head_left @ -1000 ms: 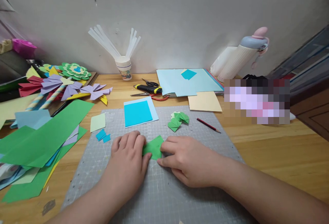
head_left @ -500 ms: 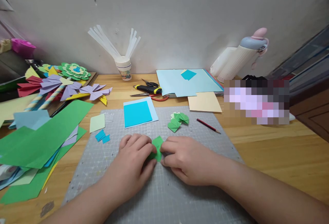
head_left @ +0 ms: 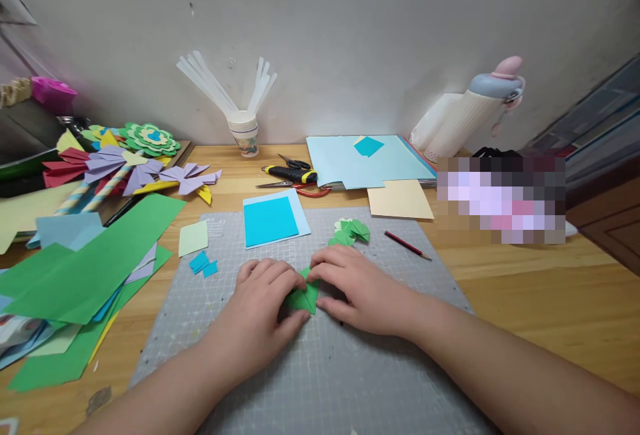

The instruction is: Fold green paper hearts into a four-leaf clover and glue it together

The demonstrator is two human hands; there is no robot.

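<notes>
A small piece of folded green paper (head_left: 305,298) lies on the grey cutting mat (head_left: 320,382) between my hands. My left hand (head_left: 270,305) grips its left side, thumb at the near edge and index finger on top. On the right, my right hand (head_left: 355,288) pinches the paper's upper right edge with curled fingers. Both hands cover part of the sheet. Just beyond my right hand sits a cluster of folded green paper pieces (head_left: 357,230), partly hidden by the fingers. A dark red pencil (head_left: 407,245) lies to its right.
Blue paper squares (head_left: 270,222), small blue scraps (head_left: 203,264) and a pale green square (head_left: 193,238) lie on the mat. Green sheets (head_left: 100,268) and paper flowers (head_left: 150,140) crowd the left. Behind are scissors (head_left: 300,188), a cutter (head_left: 290,174), cups (head_left: 244,135) and a bottle (head_left: 465,115).
My right hand has shifted up and its fingers have moved to the paper's upper edge. The green paper is turned, showing a wider face with crease lines. The view has tilted slightly.
</notes>
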